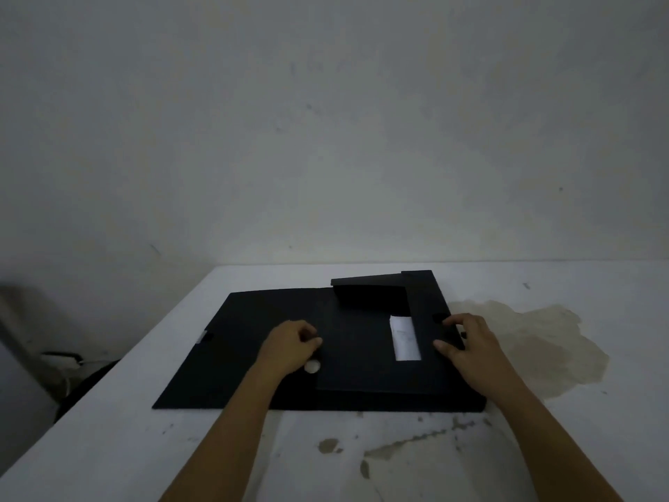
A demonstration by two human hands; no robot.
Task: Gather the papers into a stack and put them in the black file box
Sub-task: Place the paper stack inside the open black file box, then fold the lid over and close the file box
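Observation:
The black file box (362, 360) lies flat on the white table, its lid (231, 342) spread open to the left. Inner flaps are folded over the tray, and a narrow strip of white paper (405, 338) shows in the gap between them. My left hand (289, 347) rests with curled fingers on the left inner flap, beside a small white round clasp (312, 366). My right hand (467, 347) grips the right side flap (423, 295) at the box's right edge, fingers over the flap and thumb below. The rest of the papers is hidden under the flaps.
The white table (362, 454) has a large yellowish stain (543, 342) right of the box and small chipped marks near the front. A grey wall stands directly behind. Dark objects and a white cable (68, 360) sit on the floor off the table's left edge.

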